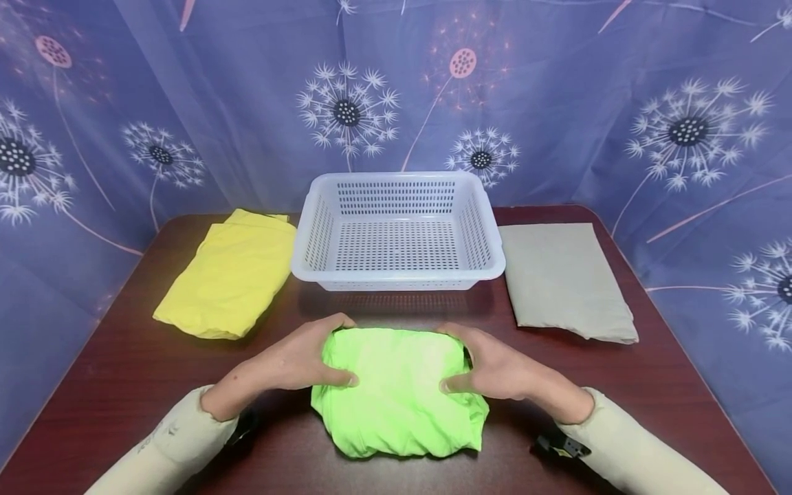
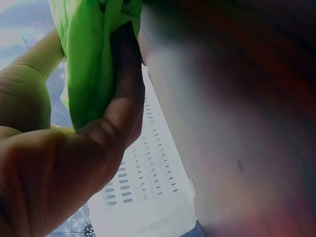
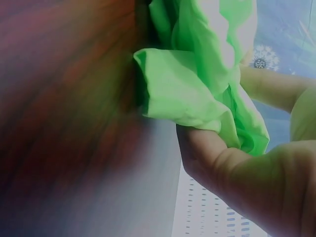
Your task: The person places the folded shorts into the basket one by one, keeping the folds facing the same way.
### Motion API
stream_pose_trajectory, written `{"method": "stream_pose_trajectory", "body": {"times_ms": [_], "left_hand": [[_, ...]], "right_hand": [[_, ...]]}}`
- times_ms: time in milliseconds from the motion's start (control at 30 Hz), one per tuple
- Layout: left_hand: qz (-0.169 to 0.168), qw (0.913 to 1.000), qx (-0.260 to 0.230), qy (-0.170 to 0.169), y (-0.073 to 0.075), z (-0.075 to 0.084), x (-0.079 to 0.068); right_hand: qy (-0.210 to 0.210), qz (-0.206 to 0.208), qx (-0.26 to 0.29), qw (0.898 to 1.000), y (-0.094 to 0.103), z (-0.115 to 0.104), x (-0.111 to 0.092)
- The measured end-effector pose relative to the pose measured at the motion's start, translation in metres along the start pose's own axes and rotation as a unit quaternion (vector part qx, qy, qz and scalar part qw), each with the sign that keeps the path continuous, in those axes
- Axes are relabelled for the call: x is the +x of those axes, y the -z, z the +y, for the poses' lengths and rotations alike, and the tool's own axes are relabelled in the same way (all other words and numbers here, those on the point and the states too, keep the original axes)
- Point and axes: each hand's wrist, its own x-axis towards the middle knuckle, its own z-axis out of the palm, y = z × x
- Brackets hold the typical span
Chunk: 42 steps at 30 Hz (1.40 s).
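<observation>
As the fingers [image 2: 127,101] of the left hand [image 1: 295,357] and right hand [image 1: 498,362] grip either end of a bright green, folded cloth bundle [image 1: 399,392] — thumbs on top — it's at the near middle of the dark red-brown worktop [image 1: 668,433]. Beyond stands a white, rectangular, perforated plastic basket [image 1: 396,276], a folded yellow cloth [image 1: 229,278] left, a folded beige cloth [image 1: 563,282] right.

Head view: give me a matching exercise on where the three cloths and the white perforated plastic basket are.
1. Folded yellow cloth
2. Rumpled bright green cloth
3. White perforated plastic basket
4. Folded grey-beige cloth

A. Right of the basket
B. Gripped by left hand and right hand
C. Left of the basket
D. Straight beyond the green cloth

Pairs: 1C, 2B, 3D, 4A
</observation>
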Motion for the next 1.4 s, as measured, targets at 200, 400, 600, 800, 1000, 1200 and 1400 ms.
{"method": "stream_pose_trajectory", "body": {"times_ms": [200,400,600,800,1000,1200,1400], "left_hand": [[-0.032,0.9973,-0.066,0.006,0.004,0.001,-0.002],[-0.072,0.9878,-0.138,0.003,0.006,0.003,-0.003],[-0.077,0.9851,-0.154,0.004,0.006,0.004,-0.004],[-0.056,0.9867,-0.152,0.012,0.007,0.006,-0.004],[-0.021,0.9925,-0.12,0.01,0.007,0.006,-0.004],[0.001,0.9939,-0.111,0.006,0.007,0.007,-0.004],[0.003,0.9935,-0.114,0.004,0.007,0.01,-0.005]], "right_hand": [[-0.004,-0.002,0.017,1.0,0.001,0.0,0.0],[0.001,-0.008,0.029,1.0,0.004,-0.002,-0.001],[-0.006,-0.009,0.029,1.0,0.005,-0.003,-0.004],[0.004,-0.004,0.028,1.0,0.007,-0.005,-0.005],[0.008,0.003,0.028,1.0,0.008,-0.008,-0.006],[0.011,0.003,0.035,0.999,0.01,-0.011,-0.008],[0.001,0.003,0.041,0.999,0.01,-0.013,-0.01]]}}
